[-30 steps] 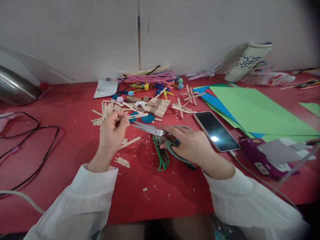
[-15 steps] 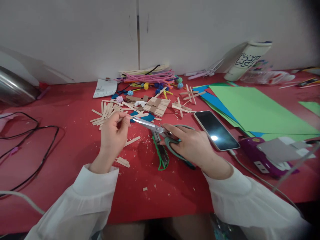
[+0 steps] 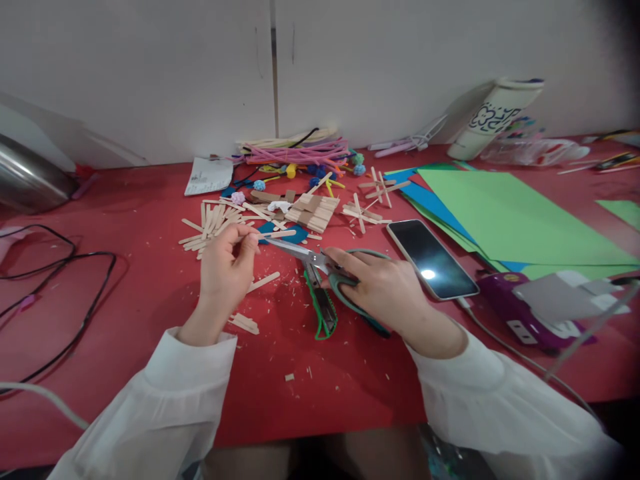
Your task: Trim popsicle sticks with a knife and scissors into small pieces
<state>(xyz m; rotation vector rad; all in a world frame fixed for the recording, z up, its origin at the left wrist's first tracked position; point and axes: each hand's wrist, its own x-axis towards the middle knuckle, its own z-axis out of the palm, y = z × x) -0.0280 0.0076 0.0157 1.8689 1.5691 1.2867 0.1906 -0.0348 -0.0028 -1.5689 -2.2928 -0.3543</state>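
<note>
My left hand (image 3: 227, 280) pinches a wooden craft stick (image 3: 281, 234) whose free end points right. In my right hand (image 3: 383, 287) is a pair of scissors (image 3: 303, 253) with grey-green handles; the fingers wrap round the loops. The blades point left, their tips close beside the stick near my left fingertips; I cannot tell whether they touch it. Below the scissors a green box cutter (image 3: 323, 303) lies on the red table. A loose craft stick (image 3: 264, 282) and some short cut pieces (image 3: 244, 324) lie near my left wrist.
A pile of craft sticks (image 3: 213, 223), a joined stick panel (image 3: 314, 212) and crossed sticks (image 3: 361, 212) lie behind my hands. Pipe cleaners (image 3: 300, 153) line the wall. On the right are a phone (image 3: 433, 260), green paper (image 3: 520, 220), a purple device (image 3: 510, 307) and a tumbler (image 3: 495, 120).
The stick in my left hand has tilted slightly, and the scissor tips sit a little lower against it. Both hands stay nearly in place; the view has shifted slightly.
</note>
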